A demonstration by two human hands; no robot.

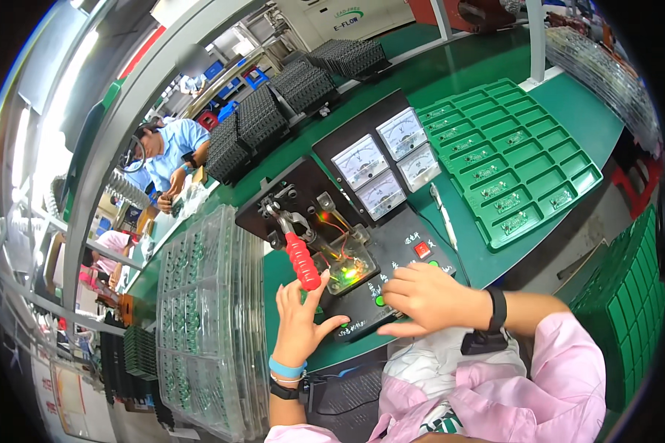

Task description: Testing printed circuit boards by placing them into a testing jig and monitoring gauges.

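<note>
A black test fixture with a red-gripped toggle clamp stands before me. Under the clamp, a clear block glows green and yellow, with thin red wires above it. My left hand is open at the lower end of the red grip, thumb and fingers apart; contact with the grip is hard to tell. Over the sloping black control panel lies my right hand, fingers bent beside a green button and thumb stretched out. It holds nothing visible. A red switch sits just beyond it.
Analog meters stand behind the panel. A white pen-like probe lies right of it. Further right is a green compartment tray with small circuit boards. Stacked clear trays stand left; black racks line the back. A co-worker sits far left.
</note>
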